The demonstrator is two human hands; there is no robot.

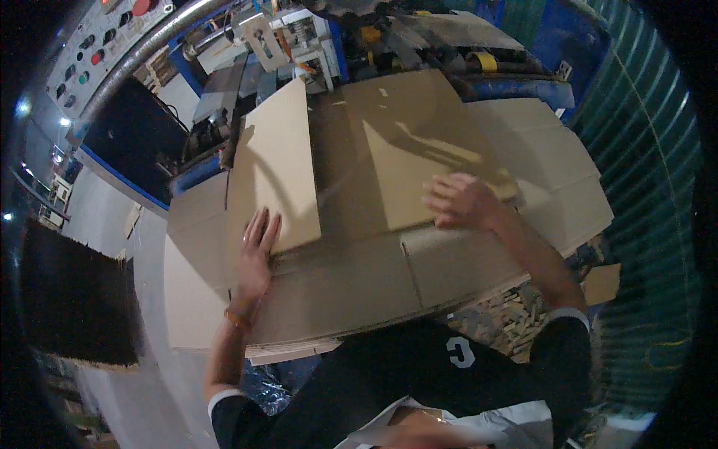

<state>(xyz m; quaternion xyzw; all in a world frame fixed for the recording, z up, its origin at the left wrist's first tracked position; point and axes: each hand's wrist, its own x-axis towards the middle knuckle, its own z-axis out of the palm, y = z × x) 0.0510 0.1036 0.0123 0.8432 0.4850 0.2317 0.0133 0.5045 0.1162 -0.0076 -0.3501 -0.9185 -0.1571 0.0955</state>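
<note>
A folded cardboard blank (411, 179) lies on a stack of flat cardboard sheets (351, 280), its far end reaching the machine. Its left panel (280, 168) is turned over toward the middle and paler in the light. My left hand (259, 251) rests by that panel's near left corner, fingers stretched out along the board. Over the blank's near right edge lies my right hand (460, 200), palm down with fingers apart and slightly blurred. Neither hand has its fingers wrapped around anything I can see.
Ahead stands a machine with rollers (486, 63) and a metal bracket (262, 43). A control panel (97, 52) with buttons is at upper left. Cardboard scraps (512, 318) litter the floor near my right elbow. A green corrugated wall (651, 187) rises at right.
</note>
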